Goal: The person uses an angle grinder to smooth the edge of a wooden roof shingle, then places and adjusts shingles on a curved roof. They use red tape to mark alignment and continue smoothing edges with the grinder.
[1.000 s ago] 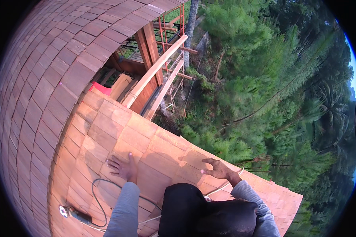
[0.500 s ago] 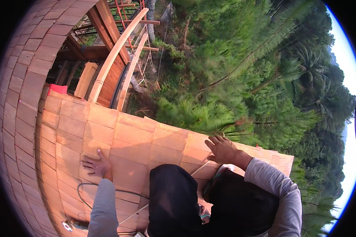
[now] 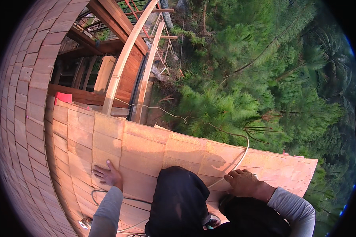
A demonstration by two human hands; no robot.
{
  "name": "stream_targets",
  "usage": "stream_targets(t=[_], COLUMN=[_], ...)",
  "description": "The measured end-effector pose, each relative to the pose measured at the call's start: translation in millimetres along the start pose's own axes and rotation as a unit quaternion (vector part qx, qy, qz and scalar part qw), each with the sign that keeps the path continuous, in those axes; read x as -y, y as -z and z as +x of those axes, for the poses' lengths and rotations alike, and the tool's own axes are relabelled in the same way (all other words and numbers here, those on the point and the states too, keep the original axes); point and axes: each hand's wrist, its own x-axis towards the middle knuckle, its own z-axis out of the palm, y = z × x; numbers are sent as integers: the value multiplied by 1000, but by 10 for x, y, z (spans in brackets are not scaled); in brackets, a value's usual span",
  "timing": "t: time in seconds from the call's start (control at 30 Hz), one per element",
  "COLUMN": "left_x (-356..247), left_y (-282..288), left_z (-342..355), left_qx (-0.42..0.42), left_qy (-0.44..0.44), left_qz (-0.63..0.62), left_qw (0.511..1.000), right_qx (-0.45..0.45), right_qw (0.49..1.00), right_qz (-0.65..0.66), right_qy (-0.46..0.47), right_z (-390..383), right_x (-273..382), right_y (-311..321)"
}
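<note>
Fingers spread, my left hand [image 3: 109, 175] lies flat on the reddish wooden shingles [image 3: 140, 152] of the roof slope. My right hand [image 3: 245, 183] is by my right knee, its fingers curled and pressed together at a thin pale rope [image 3: 241, 158]. From there the rope rises in a bend over the roof edge. Its wavy far stretch hangs in the air, passing in front of the trees and the curved beam. Another part of it runs down the shingles between my knees. My palm's grip is hidden.
Beyond the roof edge stand green pines [image 3: 233, 98] and a drop. A curved wooden beam [image 3: 124, 59] and a red scrap [image 3: 63, 97] are at the upper left. A dark cable [image 3: 136, 200] and a partly hidden tool [image 3: 86, 222] lie near my left forearm.
My right hand has come down and nearer to me, its fingers more curled. The rope now stretches out over the roof edge. My left hand stays flat on the shingles; the view has shifted.
</note>
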Motion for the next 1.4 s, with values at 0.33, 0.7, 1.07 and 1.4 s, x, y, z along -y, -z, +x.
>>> stream_targets(t=[0.33, 0.7, 1.07, 1.4], left_x=[-71, -29, 276, 416], left_y=[137, 144, 105, 144], left_z=[-76, -75, -42, -18], left_qx=[20, 21, 11, 7], left_qy=[4, -16, -121, -214], left_qz=[-5, -33, -47, -49], left_qw=[1000, 999, 992, 976], right_qx=[-104, -54, -359, -386], right_qw=[992, 997, 930, 919], right_qz=[-47, 42, -71, -65], right_qy=[51, -43, 22, 40], right_z=[381, 516, 638, 594], right_x=[89, -940, -1379, -1504], right_y=[203, 249, -852, -964])
